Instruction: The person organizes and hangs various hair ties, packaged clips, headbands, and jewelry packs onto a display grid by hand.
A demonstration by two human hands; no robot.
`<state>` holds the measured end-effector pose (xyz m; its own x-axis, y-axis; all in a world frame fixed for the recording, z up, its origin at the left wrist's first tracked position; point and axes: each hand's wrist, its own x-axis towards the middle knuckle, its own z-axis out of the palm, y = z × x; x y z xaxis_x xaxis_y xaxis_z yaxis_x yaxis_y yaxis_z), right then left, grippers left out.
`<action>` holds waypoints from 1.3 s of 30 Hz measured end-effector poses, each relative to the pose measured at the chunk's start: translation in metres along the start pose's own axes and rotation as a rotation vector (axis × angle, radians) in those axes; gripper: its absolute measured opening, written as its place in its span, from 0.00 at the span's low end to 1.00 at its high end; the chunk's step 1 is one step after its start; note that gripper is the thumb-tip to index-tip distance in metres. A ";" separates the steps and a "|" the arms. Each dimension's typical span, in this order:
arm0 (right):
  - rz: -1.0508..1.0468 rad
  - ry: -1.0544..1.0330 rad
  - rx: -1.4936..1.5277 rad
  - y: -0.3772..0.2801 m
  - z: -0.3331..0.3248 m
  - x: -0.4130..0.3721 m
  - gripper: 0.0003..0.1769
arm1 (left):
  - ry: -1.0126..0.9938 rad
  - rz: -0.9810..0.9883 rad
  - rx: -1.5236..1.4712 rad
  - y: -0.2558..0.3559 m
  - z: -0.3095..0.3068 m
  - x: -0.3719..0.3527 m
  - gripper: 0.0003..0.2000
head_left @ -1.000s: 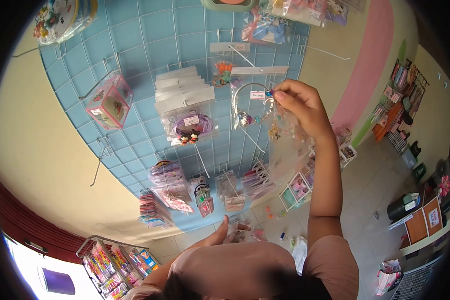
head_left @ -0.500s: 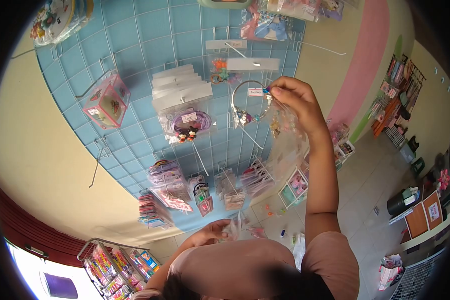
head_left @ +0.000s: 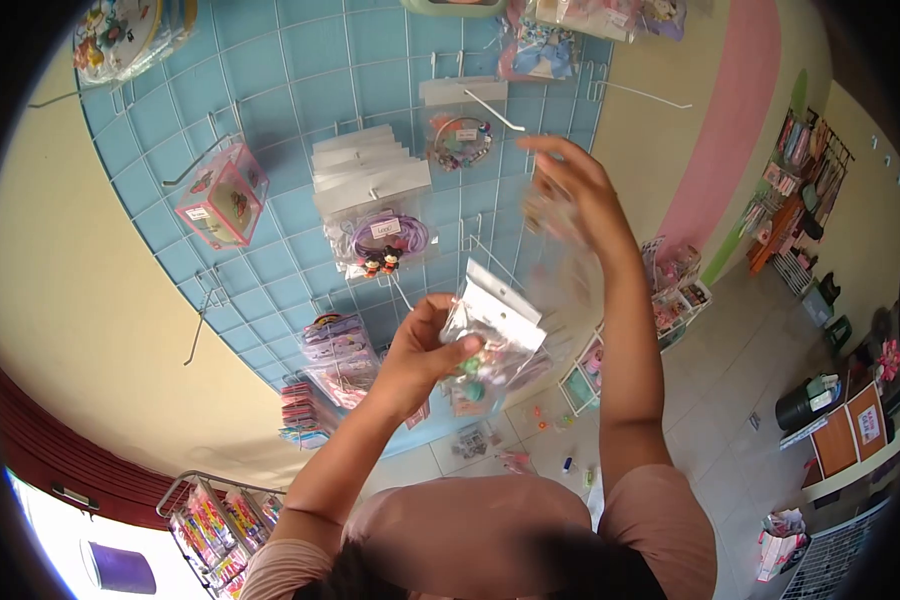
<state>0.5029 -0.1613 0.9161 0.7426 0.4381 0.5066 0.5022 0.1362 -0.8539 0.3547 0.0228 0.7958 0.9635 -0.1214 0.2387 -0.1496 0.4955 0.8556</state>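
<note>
My left hand [head_left: 425, 355] pinches a clear bag [head_left: 498, 345] with a white header card, in front of the lower rack. Green, white and pink pieces show inside; their exact kind is hard to make out. Up near the hook, my right hand [head_left: 585, 195] has its index finger stretched out, while clear plastic packets [head_left: 560, 225], blurred by motion, hang from its other fingers. To its left, a packaged beaded bracelet [head_left: 463, 145] hangs on a wire hook [head_left: 495, 112], apart from the hand. Packets of purple hair ties [head_left: 388, 235] hang beside it.
A white wire grid [head_left: 280, 60] on a blue backing carries protruding hooks. A pink box [head_left: 223, 195] hangs at left, with packaged accessories [head_left: 335, 350] lower down. Small items lie on the tiled floor [head_left: 690, 440]. A stocked rack [head_left: 220, 530] stands lower left.
The bracelet packet has left my right hand and now hangs on the upper hook. My right hand has drawn slightly away from it. My left hand has risen with a white-topped bag.
</note>
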 end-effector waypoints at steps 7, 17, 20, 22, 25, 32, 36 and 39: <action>0.095 -0.156 0.087 -0.023 -0.020 -0.089 0.21 | 0.260 0.222 -0.074 -0.031 0.038 0.027 0.18; 0.277 -0.236 0.159 0.014 -0.013 -0.101 0.20 | 0.207 0.137 -0.300 -0.033 0.046 0.040 0.12; 0.142 -0.294 0.156 0.019 -0.017 -0.092 0.23 | 0.089 -0.091 -0.315 -0.029 0.039 0.035 0.16; 0.263 -0.377 0.178 0.028 -0.015 -0.090 0.27 | 0.051 -0.223 -0.358 -0.025 0.046 0.032 0.18; 0.325 -0.399 0.254 0.048 -0.002 -0.087 0.29 | 0.003 -0.223 -0.318 -0.024 0.048 0.027 0.21; 0.413 -0.554 0.370 0.035 0.012 -0.068 0.26 | 0.158 -0.190 -0.287 -0.011 0.051 0.025 0.15; 0.363 -0.489 0.299 0.029 0.024 -0.065 0.23 | 0.091 -0.151 -0.394 -0.014 0.033 0.022 0.15; 0.229 -0.491 0.192 0.029 0.026 -0.064 0.21 | -0.013 -0.080 -0.604 -0.014 0.027 0.019 0.12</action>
<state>0.4586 -0.1622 0.8555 0.5069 0.8305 0.2311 0.2298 0.1282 -0.9648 0.3688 -0.0099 0.8011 0.9631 -0.1867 0.1936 0.0789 0.8842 0.4604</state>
